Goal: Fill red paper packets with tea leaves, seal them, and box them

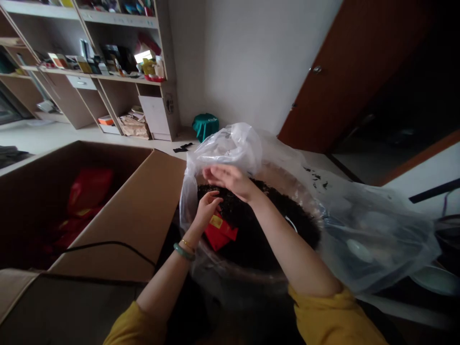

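My right hand [230, 179] reaches over a wide container [298, 179] lined with clear plastic, its fingers stretched out and slightly blurred. Dark, dry, leaf-like material [283, 206] fills the container. Lower and to the left is my left hand [209, 207], with thumb and forefinger apart and nothing visible between them. A green bangle [184, 251] and a thin gold one circle that wrist. Just below the left hand, a red packet [220, 235] with a yellow label rests on the dark material. Part of a white curved rim [291, 224] shows beside my right forearm.
At left stands an open cardboard box [154, 191] with red packets [89, 189] inside. The plastic liner [373, 230] spreads out to the right. Behind are a shelf unit [122, 19], a green cloth-covered object [206, 126] and a brown door [334, 62].
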